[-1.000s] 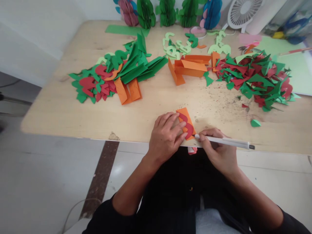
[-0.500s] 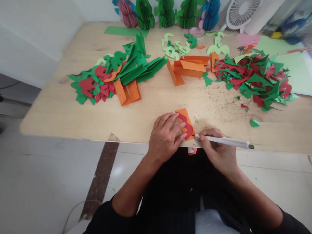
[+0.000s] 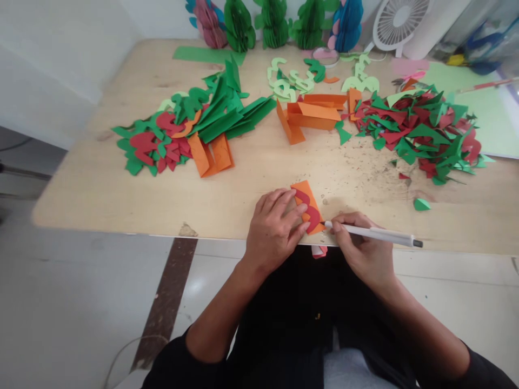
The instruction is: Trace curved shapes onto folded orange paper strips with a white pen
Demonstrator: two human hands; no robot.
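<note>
Left hand (image 3: 272, 224), splayed, pinned red cutout (image 3: 313, 214) onto orange paper (image 3: 302, 187) | right hand (image 3: 365, 243) gripped white pen (image 3: 377, 233) | pressure likely prevented slip

Holds a red cutout (image 3: 313, 215) flat on an orange card (image 3: 301, 187) with the left hand (image 3: 272, 227) and a white pen (image 3: 379, 234) in the right hand (image 3: 368, 259), pointed at the card's edge. Has folded orange papers (image 3: 315, 115) beyond the card, a green-and-red paper heap (image 3: 174, 127) to its left, and a scrap pile (image 3: 424, 127) to its right.
</note>
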